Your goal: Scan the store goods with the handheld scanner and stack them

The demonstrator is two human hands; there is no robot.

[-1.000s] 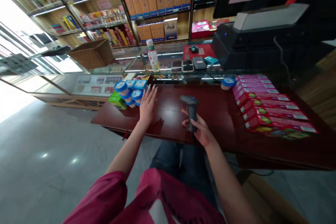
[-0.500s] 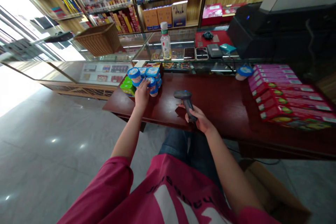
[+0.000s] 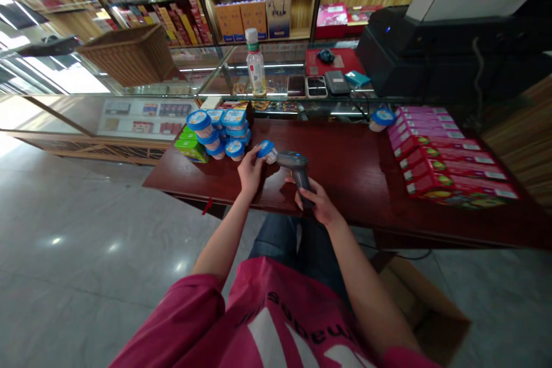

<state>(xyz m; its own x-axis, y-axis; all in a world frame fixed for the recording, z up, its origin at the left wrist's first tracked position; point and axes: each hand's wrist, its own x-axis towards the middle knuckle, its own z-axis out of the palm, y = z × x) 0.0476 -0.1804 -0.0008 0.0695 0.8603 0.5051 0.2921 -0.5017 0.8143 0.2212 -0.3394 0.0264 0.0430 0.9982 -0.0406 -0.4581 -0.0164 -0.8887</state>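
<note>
My left hand (image 3: 252, 170) grips a small tub with a blue lid (image 3: 267, 151), held just above or on the brown table. In my right hand (image 3: 317, 200) is a black barcode scanner (image 3: 297, 168), its head close to the tub and turned toward it. Left of my hands stand stacked blue-lidded tubs (image 3: 200, 123), some round and some squarish, beside green packs (image 3: 192, 146). Another blue-lidded tub (image 3: 382, 119) sits apart, to the right by the boxes.
Purple boxes (image 3: 425, 121) and red boxes (image 3: 457, 169) lie in rows on the right of the table (image 3: 340, 155). Behind it, a glass counter carries a bottle (image 3: 256, 66), phones (image 3: 317, 87) and a wicker basket (image 3: 129, 57). An open carton (image 3: 422, 305) is on the floor.
My left hand has taken a tub from the stack and brought it right, up to the scanner. My right hand still holds the scanner. The view has shifted slightly.
</note>
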